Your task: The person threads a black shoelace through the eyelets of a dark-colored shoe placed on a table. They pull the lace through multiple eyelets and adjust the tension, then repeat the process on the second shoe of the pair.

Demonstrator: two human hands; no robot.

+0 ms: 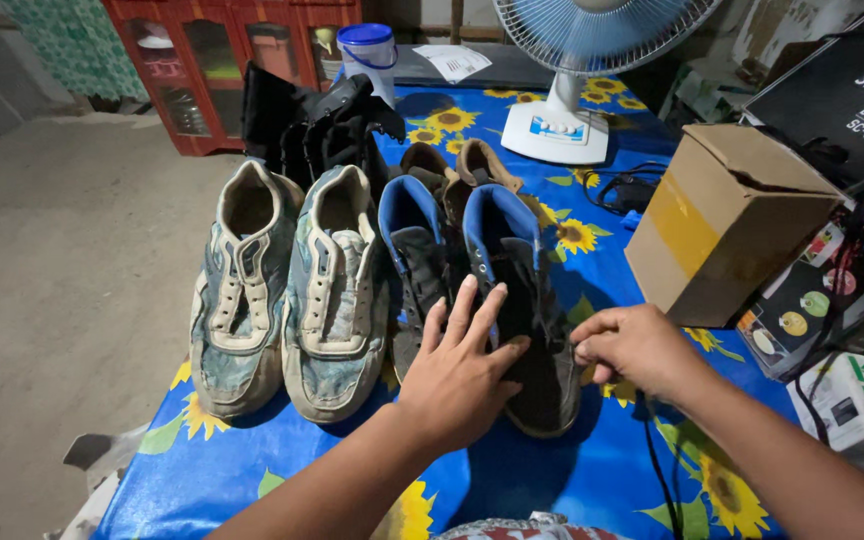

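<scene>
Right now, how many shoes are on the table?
6 shoes show. Two pale worn sneakers sit on the left, two dark blue-lined shoes lie under the left hand, two brown shoes behind. More may hide behind them.

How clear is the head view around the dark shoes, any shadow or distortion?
Head view: sharp overall; the dark shoe under the left hand sits in shadow, detail lost; right hand evenly lit; wide-angle bending at the edges, cardboard box leaning.

Home interior, likely living area: bare concrete floor (62, 300), red wooden glass-door cabinet (202, 60), white electric table fan (577, 60), table under blue sunflower-print plastic cloth (552, 480), worn shoes (287, 285), brown cardboard box (727, 220), boxed appliances.
</scene>
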